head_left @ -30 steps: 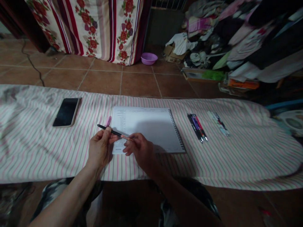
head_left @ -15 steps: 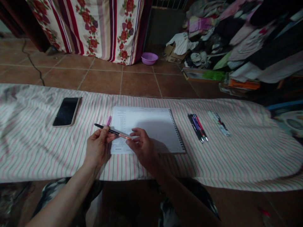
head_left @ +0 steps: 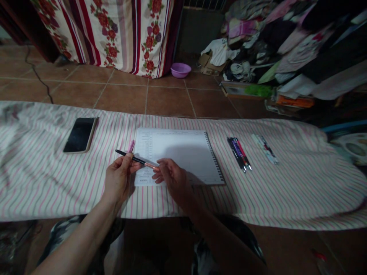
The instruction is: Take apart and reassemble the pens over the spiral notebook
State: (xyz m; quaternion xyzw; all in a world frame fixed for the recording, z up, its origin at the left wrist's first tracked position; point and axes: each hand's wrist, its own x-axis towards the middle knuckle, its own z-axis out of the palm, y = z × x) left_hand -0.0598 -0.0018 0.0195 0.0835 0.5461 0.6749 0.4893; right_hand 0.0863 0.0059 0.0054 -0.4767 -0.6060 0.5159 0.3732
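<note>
My left hand (head_left: 118, 176) pinches a black pen (head_left: 137, 159) with a copper-coloured end, between thumb and fingers. The pen slants over the left part of a spiral notebook (head_left: 183, 142), its copper end pointing right. At that end, the fingers of my right hand (head_left: 175, 178) close on the tip; the exact contact is partly hidden. Just behind my left fingertips shows a pinkish-purple pen-like piece (head_left: 131, 146), its lower part covered by the hand. The notebook lies open at a mostly blank page, with the black coil on its right edge.
A phone (head_left: 80, 135) lies on the striped cloth (head_left: 177, 204) at left. Right of the notebook are a bunch of dark, purple and red pens (head_left: 239, 153) and a group of pale pens (head_left: 265, 149). Beyond, a purple basin (head_left: 180, 70) stands on the tiled floor.
My right hand's fingers have shifted and curled around the pen's copper end, where they were spread more before. The left hand and pen have barely moved.
</note>
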